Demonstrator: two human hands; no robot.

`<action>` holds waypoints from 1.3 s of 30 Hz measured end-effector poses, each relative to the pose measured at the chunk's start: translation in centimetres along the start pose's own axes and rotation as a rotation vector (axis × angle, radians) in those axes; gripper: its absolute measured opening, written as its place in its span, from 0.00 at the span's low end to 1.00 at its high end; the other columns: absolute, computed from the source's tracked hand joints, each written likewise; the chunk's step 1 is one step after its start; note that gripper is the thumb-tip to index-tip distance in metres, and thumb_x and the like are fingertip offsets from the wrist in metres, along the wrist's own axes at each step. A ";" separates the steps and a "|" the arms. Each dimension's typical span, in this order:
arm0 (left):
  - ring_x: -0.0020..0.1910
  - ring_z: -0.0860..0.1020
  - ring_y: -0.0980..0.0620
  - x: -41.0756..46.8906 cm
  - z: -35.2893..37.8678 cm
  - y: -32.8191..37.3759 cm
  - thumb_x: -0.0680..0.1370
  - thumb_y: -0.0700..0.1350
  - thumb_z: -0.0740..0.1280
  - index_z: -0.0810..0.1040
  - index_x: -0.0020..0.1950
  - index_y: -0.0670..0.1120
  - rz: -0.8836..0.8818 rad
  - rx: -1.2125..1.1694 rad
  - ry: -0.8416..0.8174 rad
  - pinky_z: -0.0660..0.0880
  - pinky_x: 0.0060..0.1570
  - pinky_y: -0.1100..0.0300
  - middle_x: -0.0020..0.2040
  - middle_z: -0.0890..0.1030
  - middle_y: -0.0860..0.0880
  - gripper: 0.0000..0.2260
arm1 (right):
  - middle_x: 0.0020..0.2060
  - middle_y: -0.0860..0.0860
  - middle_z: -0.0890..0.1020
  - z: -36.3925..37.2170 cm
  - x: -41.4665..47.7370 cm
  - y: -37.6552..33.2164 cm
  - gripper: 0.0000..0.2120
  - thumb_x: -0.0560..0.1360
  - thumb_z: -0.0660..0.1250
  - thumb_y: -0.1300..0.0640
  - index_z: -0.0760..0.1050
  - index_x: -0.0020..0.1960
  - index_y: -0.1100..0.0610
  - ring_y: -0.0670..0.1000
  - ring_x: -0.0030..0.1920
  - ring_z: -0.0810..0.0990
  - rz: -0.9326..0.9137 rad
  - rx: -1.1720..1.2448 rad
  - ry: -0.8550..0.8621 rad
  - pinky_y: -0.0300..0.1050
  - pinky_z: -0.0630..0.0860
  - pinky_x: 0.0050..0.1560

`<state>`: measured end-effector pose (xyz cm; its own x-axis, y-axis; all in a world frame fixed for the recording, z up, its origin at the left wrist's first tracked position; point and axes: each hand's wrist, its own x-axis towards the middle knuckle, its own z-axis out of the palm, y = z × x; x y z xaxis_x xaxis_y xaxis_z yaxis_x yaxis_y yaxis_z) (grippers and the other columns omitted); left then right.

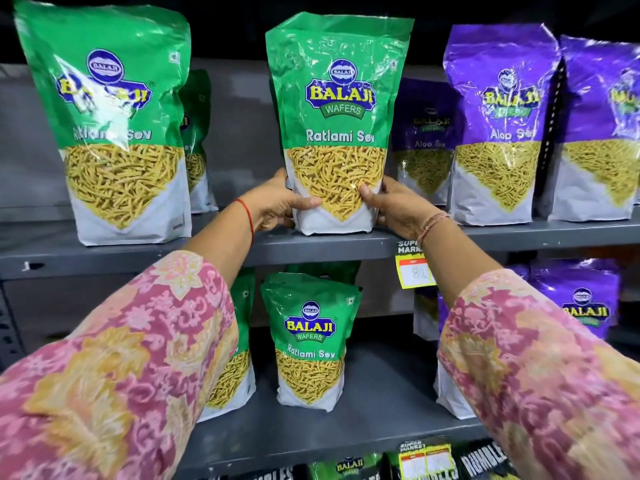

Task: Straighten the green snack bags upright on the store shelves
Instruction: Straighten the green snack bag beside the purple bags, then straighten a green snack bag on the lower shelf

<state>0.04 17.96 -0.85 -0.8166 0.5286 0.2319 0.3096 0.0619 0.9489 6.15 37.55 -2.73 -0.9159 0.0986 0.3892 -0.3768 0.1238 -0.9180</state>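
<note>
A green Ratlami Sev bag (337, 109) stands upright in the middle of the upper grey shelf (311, 245). My left hand (278, 206) grips its lower left side, thumb across the front. My right hand (394, 207) grips its lower right side the same way. Another green bag (110, 116) stands at the left of that shelf, with one more green bag (197, 133) behind it. On the lower shelf (346, 434) a smaller green bag (310, 341) stands upright, and a further one (239, 362) is partly hidden by my left sleeve.
Purple Aloo Sev bags (498, 126) line the upper shelf's right side, and more purple bags (581, 306) sit on the lower shelf. A yellow price tag (414, 270) hangs from the upper shelf edge. Dark and green packets (349, 467) fill the bottom row.
</note>
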 end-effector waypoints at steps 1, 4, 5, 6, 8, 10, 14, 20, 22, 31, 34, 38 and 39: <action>0.54 0.76 0.44 0.0 0.1 0.0 0.68 0.35 0.69 0.56 0.70 0.49 0.003 0.000 -0.002 0.76 0.38 0.53 0.68 0.71 0.42 0.35 | 0.46 0.48 0.78 0.1 0.0 0.0 0.16 0.76 0.62 0.60 0.65 0.62 0.59 0.50 0.52 0.76 0.001 0.003 0.005 0.42 0.74 0.52; 0.52 0.77 0.45 0.2 0.1 0.0 0.69 0.35 0.69 0.53 0.72 0.49 -0.012 -0.003 0.022 0.77 0.35 0.53 0.69 0.69 0.41 0.37 | 0.46 0.48 0.77 0.0 -0.1 -0.1 0.19 0.75 0.63 0.59 0.63 0.64 0.61 0.52 0.57 0.73 0.017 -0.020 0.028 0.50 0.69 0.63; 0.53 0.77 0.44 0.3 0.1 0.0 0.69 0.35 0.69 0.52 0.72 0.49 -0.016 -0.001 0.024 0.78 0.36 0.53 0.69 0.69 0.40 0.38 | 0.46 0.48 0.77 -0.1 -0.1 -0.1 0.21 0.75 0.63 0.59 0.63 0.65 0.62 0.52 0.57 0.73 0.024 -0.027 0.027 0.52 0.67 0.66; 0.53 0.77 0.44 0.3 0.0 0.0 0.69 0.35 0.69 0.52 0.72 0.49 -0.019 -0.001 0.023 0.78 0.37 0.52 0.70 0.68 0.40 0.38 | 0.47 0.48 0.77 0.0 0.0 0.0 0.21 0.75 0.63 0.59 0.62 0.65 0.62 0.51 0.57 0.73 0.029 -0.025 0.026 0.52 0.66 0.67; 0.53 0.77 0.44 0.5 -0.1 -0.1 0.69 0.35 0.69 0.51 0.72 0.50 -0.020 -0.018 0.020 0.79 0.37 0.54 0.70 0.67 0.40 0.38 | 0.48 0.49 0.77 0.1 -0.1 0.0 0.22 0.74 0.64 0.59 0.62 0.65 0.63 0.50 0.53 0.75 0.034 -0.026 0.020 0.52 0.66 0.67; 0.56 0.76 0.44 0.2 -0.1 -0.3 0.70 0.35 0.68 0.52 0.72 0.48 -0.010 -0.030 0.017 0.80 0.41 0.53 0.70 0.67 0.40 0.37 | 0.55 0.54 0.77 0.0 -0.2 0.1 0.26 0.74 0.64 0.58 0.59 0.67 0.63 0.51 0.55 0.75 0.044 -0.038 0.019 0.53 0.68 0.67; 0.64 0.71 0.43 -1.9 0.6 -1.7 0.69 0.38 0.70 0.60 0.69 0.42 0.149 0.049 0.199 0.72 0.62 0.45 0.67 0.70 0.40 0.31 | 0.73 0.58 0.61 0.5 -1.2 0.6 0.42 0.70 0.69 0.52 0.46 0.73 0.59 0.56 0.72 0.61 -0.070 -0.187 0.102 0.56 0.56 0.74; 0.33 0.75 0.65 -10.7 1.4 -7.9 0.71 0.47 0.67 0.75 0.45 0.45 0.739 0.193 0.912 0.71 0.36 0.73 0.35 0.77 0.58 0.07 | 0.60 0.62 0.71 8.2 -8.0 5.5 0.26 0.71 0.67 0.50 0.68 0.61 0.66 0.58 0.63 0.68 -0.805 -0.517 0.763 0.59 0.66 0.65; 0.33 0.74 0.65 -13.0 0.8 -12.1 0.71 0.46 0.68 0.75 0.44 0.44 0.679 0.229 0.918 0.69 0.36 0.74 0.35 0.74 0.59 0.07 | 0.56 0.54 0.70 11.6 -10.0 9.1 0.21 0.71 0.67 0.51 0.69 0.59 0.61 0.56 0.56 0.73 -0.826 -0.431 0.614 0.53 0.73 0.57; 0.66 0.67 0.44 -14.9 -9.9 -31.6 0.64 0.38 0.75 0.53 0.70 0.40 -0.300 0.132 0.692 0.65 0.66 0.53 0.68 0.66 0.37 0.42 | 0.73 0.60 0.60 21.8 -7.2 25.4 0.48 0.63 0.76 0.62 0.49 0.72 0.59 0.56 0.71 0.62 0.259 -0.255 -0.095 0.48 0.60 0.71; 0.70 0.62 0.48 -13.6 -11.7 -34.4 0.62 0.34 0.76 0.53 0.71 0.43 -0.362 0.081 0.489 0.61 0.68 0.56 0.72 0.63 0.42 0.45 | 0.74 0.56 0.58 23.3 -5.4 28.3 0.51 0.62 0.76 0.65 0.46 0.73 0.57 0.54 0.73 0.58 0.433 -0.139 -0.089 0.39 0.56 0.66; 0.66 0.68 0.45 -12.5 -12.3 -36.1 0.64 0.30 0.72 0.56 0.70 0.42 -0.373 -0.037 0.347 0.66 0.66 0.52 0.69 0.68 0.40 0.39 | 0.68 0.61 0.68 24.2 -4.2 30.9 0.44 0.62 0.71 0.75 0.54 0.71 0.62 0.55 0.64 0.69 0.503 0.001 -0.064 0.42 0.71 0.61; 0.64 0.69 0.46 -12.2 -12.3 -36.2 0.65 0.30 0.71 0.58 0.69 0.42 -0.376 -0.043 0.321 0.66 0.65 0.52 0.68 0.69 0.39 0.36 | 0.66 0.62 0.71 24.5 -4.1 31.3 0.40 0.62 0.70 0.76 0.58 0.69 0.64 0.54 0.60 0.72 0.495 -0.009 -0.073 0.40 0.73 0.57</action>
<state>-7.19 -1.21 -35.41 -0.9788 0.1883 -0.0807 -0.0506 0.1598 0.9859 -5.31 16.87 -34.92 -0.9920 0.0782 -0.0993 0.1061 0.0886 -0.9904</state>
